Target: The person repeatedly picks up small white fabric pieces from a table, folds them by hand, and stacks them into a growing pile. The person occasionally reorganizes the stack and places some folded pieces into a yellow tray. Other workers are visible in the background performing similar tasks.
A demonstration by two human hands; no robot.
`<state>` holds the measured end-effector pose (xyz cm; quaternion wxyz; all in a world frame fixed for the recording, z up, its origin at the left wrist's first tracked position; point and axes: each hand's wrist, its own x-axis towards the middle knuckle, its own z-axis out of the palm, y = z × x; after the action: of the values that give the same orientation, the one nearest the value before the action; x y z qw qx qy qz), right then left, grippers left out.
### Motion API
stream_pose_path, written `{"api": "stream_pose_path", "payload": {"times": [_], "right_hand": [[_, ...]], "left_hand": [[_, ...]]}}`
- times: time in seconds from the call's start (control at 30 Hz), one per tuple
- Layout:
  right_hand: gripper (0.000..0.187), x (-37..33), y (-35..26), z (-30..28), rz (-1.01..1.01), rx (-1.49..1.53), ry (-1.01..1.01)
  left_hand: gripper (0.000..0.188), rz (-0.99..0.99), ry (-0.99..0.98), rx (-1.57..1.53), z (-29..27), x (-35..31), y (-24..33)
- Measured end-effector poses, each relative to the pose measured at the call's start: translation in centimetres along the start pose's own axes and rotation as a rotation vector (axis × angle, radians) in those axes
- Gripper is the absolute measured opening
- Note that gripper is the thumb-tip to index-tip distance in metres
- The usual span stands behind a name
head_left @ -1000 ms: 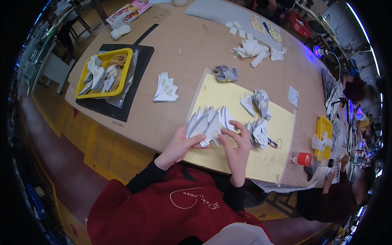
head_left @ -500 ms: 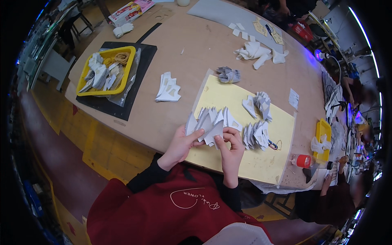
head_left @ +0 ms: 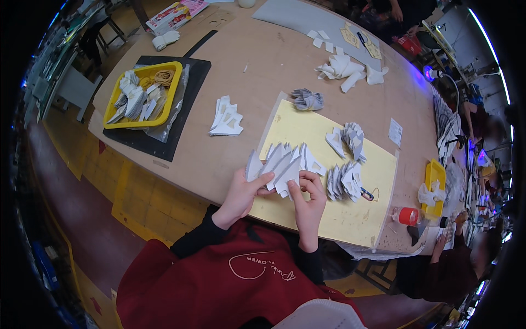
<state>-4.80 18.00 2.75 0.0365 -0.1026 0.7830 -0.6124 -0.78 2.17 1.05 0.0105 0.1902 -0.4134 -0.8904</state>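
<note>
Holding a fan of white cut pieces [head_left: 282, 164] above the near edge of the yellow sheet [head_left: 329, 211], at the front of the desk [head_left: 263, 60]. Left hand [head_left: 241, 194] clenched on the fan's lower left, thumb pressed over the pieces. Right hand [head_left: 308, 200] pinching the fan's lower right between thumb and fingers. Just right of the hands, a second fanned stack [head_left: 344, 181] lying on the sheet; a third stack [head_left: 350, 138] farther back. Well to the left, a yellow tray [head_left: 143, 71] filled with similar pieces, resting on a black mat [head_left: 189, 79].
</note>
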Motion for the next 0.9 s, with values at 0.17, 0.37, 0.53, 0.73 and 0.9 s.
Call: {"api": "stream_pose_path", "payload": {"times": [0.17, 0.37, 0.53, 0.73, 0.9], "right_hand": [[0.01, 0.0, 0.4, -0.2, 0.054, 0.071, 0.066], [0.011, 0.3, 1.1, -0.8, 0.036, 0.168, 0.144], [0.012, 0.5, 1.2, -1.1, 0.06, 0.181, 0.176], [0.011, 0.8, 1.4, -1.4, 0.023, 0.046, 0.17], [0.015, 1.2, 1.8, -1.3, -0.146, -0.452, 0.124]], "left_hand": [[0.044, -0.012, 0.021, -0.047, 0.3, -0.2, 0.3], [0.048, -0.02, 0.093, -0.017, -0.9, 0.2, 0.7], [0.05, 0.031, 0.137, -0.016, -2.0, 0.6, 1.3], [0.048, 0.029, 0.098, 0.158, -2.6, 0.6, 2.1], [0.048, -0.033, 0.016, 0.169, -1.4, 0.0, 2.4]]}}
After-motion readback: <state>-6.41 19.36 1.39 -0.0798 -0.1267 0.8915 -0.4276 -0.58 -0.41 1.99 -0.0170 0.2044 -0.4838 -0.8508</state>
